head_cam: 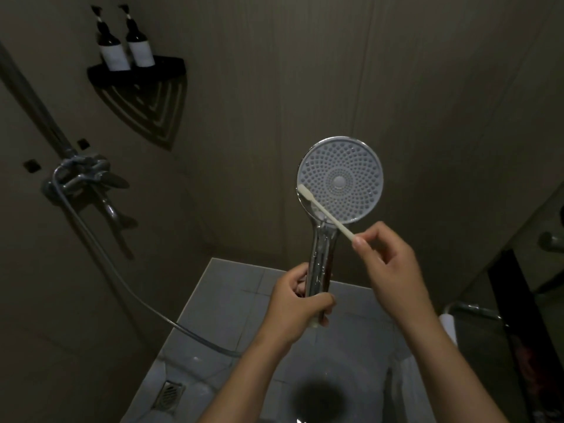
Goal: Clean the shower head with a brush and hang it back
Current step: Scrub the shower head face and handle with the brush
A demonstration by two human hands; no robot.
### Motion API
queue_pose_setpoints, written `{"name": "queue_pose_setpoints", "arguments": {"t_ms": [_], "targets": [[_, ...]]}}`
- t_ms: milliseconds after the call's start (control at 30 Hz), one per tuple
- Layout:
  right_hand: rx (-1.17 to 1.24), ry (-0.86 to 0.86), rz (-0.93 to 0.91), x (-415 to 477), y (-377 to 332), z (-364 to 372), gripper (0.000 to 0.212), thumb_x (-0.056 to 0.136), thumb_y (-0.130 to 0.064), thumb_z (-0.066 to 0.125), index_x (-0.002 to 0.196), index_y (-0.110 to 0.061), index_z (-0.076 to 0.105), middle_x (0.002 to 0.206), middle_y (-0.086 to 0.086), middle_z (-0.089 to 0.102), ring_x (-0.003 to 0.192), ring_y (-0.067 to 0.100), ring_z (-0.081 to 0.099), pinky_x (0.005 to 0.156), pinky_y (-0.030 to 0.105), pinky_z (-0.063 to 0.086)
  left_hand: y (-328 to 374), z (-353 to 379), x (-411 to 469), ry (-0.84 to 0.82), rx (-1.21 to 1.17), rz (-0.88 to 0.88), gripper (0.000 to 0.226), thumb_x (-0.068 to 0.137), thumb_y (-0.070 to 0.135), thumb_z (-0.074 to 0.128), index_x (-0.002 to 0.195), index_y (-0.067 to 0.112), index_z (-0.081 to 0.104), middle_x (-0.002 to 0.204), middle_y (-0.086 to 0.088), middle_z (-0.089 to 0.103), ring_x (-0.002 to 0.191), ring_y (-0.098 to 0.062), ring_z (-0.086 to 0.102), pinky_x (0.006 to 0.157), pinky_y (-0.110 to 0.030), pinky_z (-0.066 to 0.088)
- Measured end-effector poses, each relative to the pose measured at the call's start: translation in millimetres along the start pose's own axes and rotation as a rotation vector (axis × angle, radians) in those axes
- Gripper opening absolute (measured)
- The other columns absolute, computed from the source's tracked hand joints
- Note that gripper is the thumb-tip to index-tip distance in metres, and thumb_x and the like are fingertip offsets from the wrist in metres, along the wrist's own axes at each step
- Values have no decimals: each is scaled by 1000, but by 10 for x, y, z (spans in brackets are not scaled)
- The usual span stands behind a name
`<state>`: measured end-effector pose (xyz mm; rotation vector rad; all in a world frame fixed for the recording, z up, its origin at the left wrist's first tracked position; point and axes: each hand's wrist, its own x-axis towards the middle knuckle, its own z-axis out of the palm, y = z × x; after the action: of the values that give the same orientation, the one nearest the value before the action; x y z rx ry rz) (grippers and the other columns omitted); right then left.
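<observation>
Dim shower stall (274,71): left hand (297,306), grip closed round shower head (340,178); right hand (390,264), grip pinching brush (326,212).

I am working from a single wide-angle view, riding on the person's head and facing forward and down into a shower corner. It is sitting close: the left hand (300,303) and right hand (387,264) are filling the lower middle, the shower head (340,180) and brush (323,213) mid-frame, the tiled floor (219,288) below. Dim light is murking the right edge, so I am probably missing detail there.
</observation>
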<state>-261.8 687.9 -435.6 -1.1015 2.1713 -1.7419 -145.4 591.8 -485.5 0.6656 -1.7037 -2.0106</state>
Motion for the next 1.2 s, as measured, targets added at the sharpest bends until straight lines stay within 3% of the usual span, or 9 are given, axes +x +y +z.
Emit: {"name": "queue_pose_setpoints", "arguments": {"t_ms": [67,267,400,533,700,1000,1100,1200], "targets": [[19,8,-14,7,-35,-36,17,91,-15,57,76,-9,56,57,-8,43,53,0,37,49,14,29,-16,-26,9,3,2,-9,35,65,1,67,99,8,62,68,-3,61,57,-13,57,48,-28,48],[160,247,32,129,-124,-250,20,96,-16,50,76,-18,52,42,-9,40,37,2,32,36,10,22,-27,-22,26,-38,25,-26,34,65,2,67,99,6,62,62,-1,59,53,-13,55,47,-27,49],[98,152,31,84,-67,-143,20,94,-17,53,75,-12,51,51,-7,39,44,4,32,41,16,24,-10,11,50,-66,44,-17,34,65,0,67,98,4,62,63,-1,58,53,-13,55,46,-25,48],[54,77,-17,37,-64,-34,20,93,-13,55,73,-13,53,53,-15,48,49,-1,39,46,11,29,-26,40,67,-32,33,-25,34,63,-1,66,96,0,59,60,-1,57,51,-14,53,44,-25,46],[136,315,13,168,-97,-238,22,96,-18,50,75,-22,50,46,-8,43,36,2,33,36,12,22,-12,-4,68,-71,53,-44,33,70,-7,66,101,3,61,70,-6,60,57,-15,56,48,-26,49],[-17,59,44,135,21,-88,17,92,-19,56,76,-14,55,53,-11,47,47,0,39,45,14,28,-61,47,98,-30,31,-78,35,62,-1,65,96,1,60,61,-3,57,50,-15,52,45,-25,46],[65,232,35,206,-63,-227,17,94,-18,53,78,-17,54,54,-5,42,40,2,35,38,13,23,-69,20,86,-15,25,-85,37,61,0,64,98,-2,58,61,-2,57,50,-15,52,45,-25,46],[62,329,52,306,-76,-368,14,96,-17,50,83,-16,53,52,0,36,34,3,32,34,14,20,-60,-1,72,-63,48,-93,35,69,-5,66,101,6,61,65,2,61,57,-15,57,49,-27,49]]}}
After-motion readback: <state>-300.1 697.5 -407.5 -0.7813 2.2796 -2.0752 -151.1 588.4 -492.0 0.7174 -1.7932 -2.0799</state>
